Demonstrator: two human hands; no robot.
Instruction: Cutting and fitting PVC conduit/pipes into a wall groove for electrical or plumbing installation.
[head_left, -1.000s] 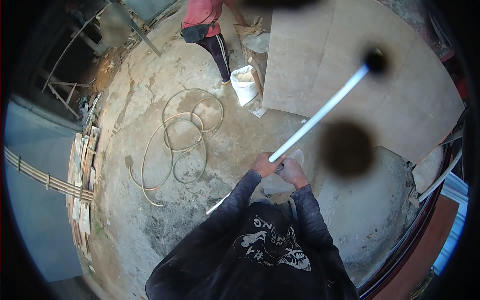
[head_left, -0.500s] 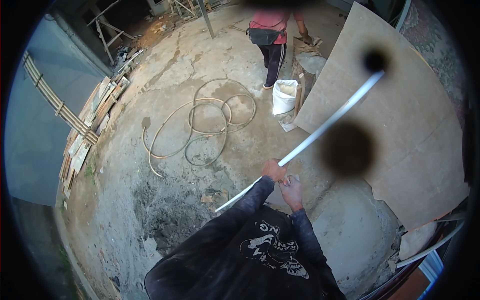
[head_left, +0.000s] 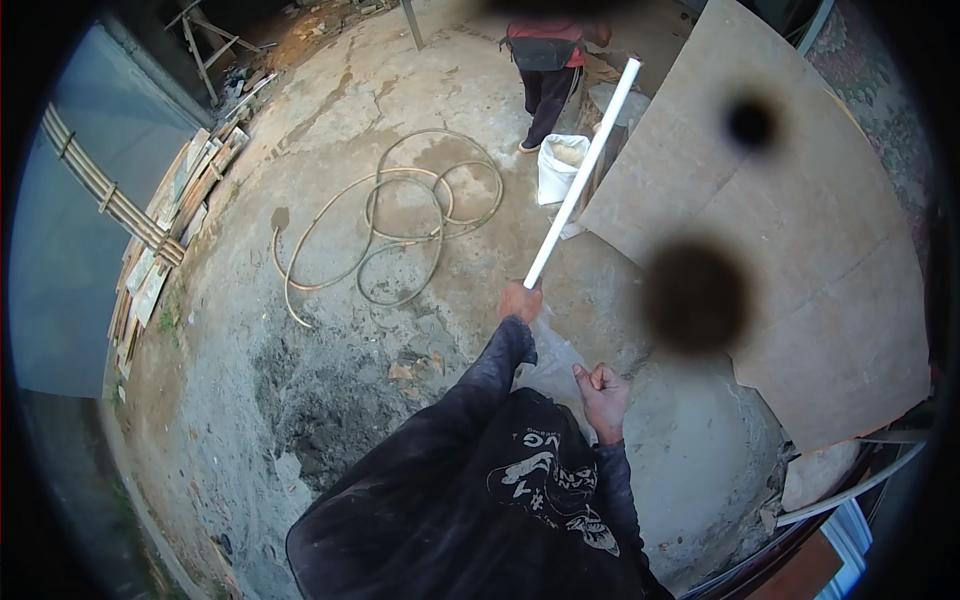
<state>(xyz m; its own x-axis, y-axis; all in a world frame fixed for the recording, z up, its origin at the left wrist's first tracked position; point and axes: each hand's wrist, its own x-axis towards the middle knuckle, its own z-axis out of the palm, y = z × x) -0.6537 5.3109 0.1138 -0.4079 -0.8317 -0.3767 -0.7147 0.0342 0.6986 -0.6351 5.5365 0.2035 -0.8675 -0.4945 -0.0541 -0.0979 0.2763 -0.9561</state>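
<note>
My left hand [head_left: 520, 300] grips the lower end of a long white pipe [head_left: 580, 175]. The pipe slants up and away to the right, its far end near a person in a red top [head_left: 545, 60]. My right hand [head_left: 603, 388] is pulled back near my chest, fingers closed in a fist with the thumb up. A crumpled clear plastic wrap [head_left: 552, 358] stretches between the two hands, and the fist seems to hold its edge. Both arms wear dark sleeves.
A coiled hose [head_left: 400, 220] lies on the cracked concrete floor ahead. A white open sack [head_left: 558, 168] stands by the person's feet. Large plywood sheets [head_left: 800, 220] lie to the right. Stacked boards [head_left: 160, 250] line the left edge. A dark wet patch [head_left: 320, 400] is near left.
The pipe swung from pointing far right to more upright ahead, and its rear end no longer sticks out behind my left hand. My right hand left the pipe and drew back towards my chest.
</note>
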